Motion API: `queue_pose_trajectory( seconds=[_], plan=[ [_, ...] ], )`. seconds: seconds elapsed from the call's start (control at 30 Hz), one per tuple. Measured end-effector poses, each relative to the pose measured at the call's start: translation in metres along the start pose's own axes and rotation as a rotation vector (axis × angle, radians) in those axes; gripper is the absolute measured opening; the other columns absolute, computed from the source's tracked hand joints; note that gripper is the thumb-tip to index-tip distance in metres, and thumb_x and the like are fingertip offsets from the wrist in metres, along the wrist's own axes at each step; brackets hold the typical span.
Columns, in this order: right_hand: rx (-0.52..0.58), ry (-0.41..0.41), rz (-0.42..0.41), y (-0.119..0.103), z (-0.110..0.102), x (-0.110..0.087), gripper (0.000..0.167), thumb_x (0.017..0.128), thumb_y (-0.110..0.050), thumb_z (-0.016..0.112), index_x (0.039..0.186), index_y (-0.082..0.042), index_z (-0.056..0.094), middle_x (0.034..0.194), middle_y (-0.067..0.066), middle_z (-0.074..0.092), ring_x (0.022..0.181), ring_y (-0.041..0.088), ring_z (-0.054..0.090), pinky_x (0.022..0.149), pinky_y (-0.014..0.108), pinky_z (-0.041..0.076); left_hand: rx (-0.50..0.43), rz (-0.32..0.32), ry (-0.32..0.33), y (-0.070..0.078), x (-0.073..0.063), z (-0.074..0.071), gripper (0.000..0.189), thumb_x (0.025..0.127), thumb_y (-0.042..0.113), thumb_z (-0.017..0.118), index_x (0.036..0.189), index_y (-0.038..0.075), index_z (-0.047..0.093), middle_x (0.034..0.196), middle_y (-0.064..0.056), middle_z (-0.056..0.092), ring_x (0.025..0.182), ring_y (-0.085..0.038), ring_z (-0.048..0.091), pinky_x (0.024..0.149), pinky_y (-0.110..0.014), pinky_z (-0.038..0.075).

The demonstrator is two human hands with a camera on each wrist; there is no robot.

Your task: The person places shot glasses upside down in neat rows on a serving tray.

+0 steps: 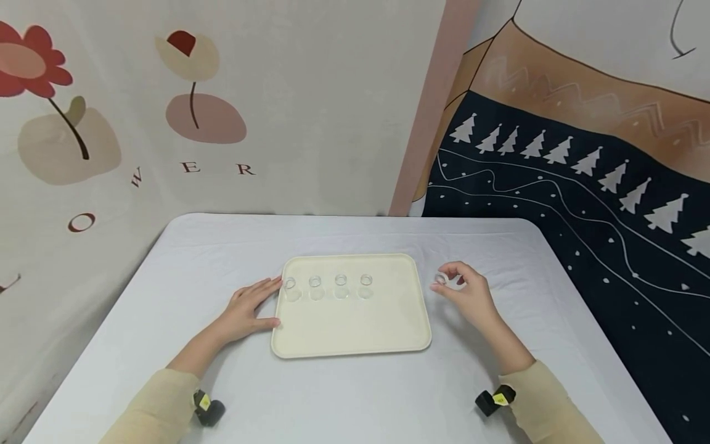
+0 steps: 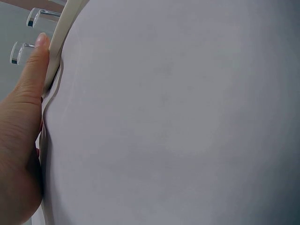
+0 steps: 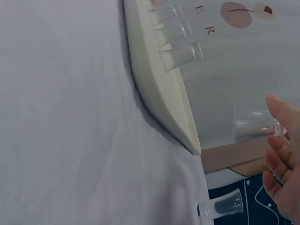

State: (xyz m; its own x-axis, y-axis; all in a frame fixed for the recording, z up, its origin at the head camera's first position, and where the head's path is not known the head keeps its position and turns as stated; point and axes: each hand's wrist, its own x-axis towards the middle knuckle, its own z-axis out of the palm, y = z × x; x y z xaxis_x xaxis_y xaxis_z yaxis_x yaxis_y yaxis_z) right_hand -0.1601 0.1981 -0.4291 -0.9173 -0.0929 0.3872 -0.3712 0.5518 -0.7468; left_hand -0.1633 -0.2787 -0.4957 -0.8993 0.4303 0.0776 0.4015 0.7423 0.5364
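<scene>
My right hand (image 1: 468, 296) is just off the tray's right side, pinching a small clear glass (image 3: 253, 125) between thumb and fingers by its narrower end. The glass's wider end points down toward the table. On the cream tray (image 1: 355, 327), several similar clear glasses (image 1: 341, 287) stand in a row along the upper left half; they appear mouth-down. My left hand (image 1: 244, 311) rests against the tray's left edge with its fingers straight, touching the rim. In the left wrist view its thumb (image 2: 35, 68) lies along that rim.
Another clear glass (image 3: 220, 206) stands on the white-covered table (image 1: 344, 401), right of the tray, in the right wrist view; in the head view I cannot make it out. Printed wall hangings (image 1: 310, 123) are behind the table and at its right side.
</scene>
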Motion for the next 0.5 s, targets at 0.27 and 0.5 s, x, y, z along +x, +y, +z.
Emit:
queue_pose_trajectory(
  seconds=[0.27, 0.5],
  plan=[
    [0.037, -0.044, 0.03, -0.004, 0.028, 0.01, 0.034, 0.076, -0.013, 0.082, 0.107, -0.007, 0.07, 0.1, 0.006, 0.067, 0.088, 0.021, 0.056, 0.076, 0.039, 0.042, 0.011, -0.001, 0.001, 0.002, 0.0, -0.001, 0.092, 0.077, 0.051, 0.074, 0.149, 0.01, 0.035, 0.153, -0.012, 0.031, 0.139, -0.037, 0.023, 0.105, -0.062, 0.011],
    [0.084, -0.078, 0.016, -0.008, 0.059, 0.018, 0.034, 0.075, -0.015, 0.083, 0.106, -0.008, 0.072, 0.1, 0.004, 0.068, 0.088, 0.021, 0.058, 0.076, 0.038, 0.045, 0.015, -0.001, -0.003, 0.004, -0.001, -0.002, 0.092, 0.076, 0.05, 0.074, 0.148, 0.008, 0.035, 0.153, -0.012, 0.031, 0.139, -0.037, 0.023, 0.104, -0.062, 0.012]
  ],
)
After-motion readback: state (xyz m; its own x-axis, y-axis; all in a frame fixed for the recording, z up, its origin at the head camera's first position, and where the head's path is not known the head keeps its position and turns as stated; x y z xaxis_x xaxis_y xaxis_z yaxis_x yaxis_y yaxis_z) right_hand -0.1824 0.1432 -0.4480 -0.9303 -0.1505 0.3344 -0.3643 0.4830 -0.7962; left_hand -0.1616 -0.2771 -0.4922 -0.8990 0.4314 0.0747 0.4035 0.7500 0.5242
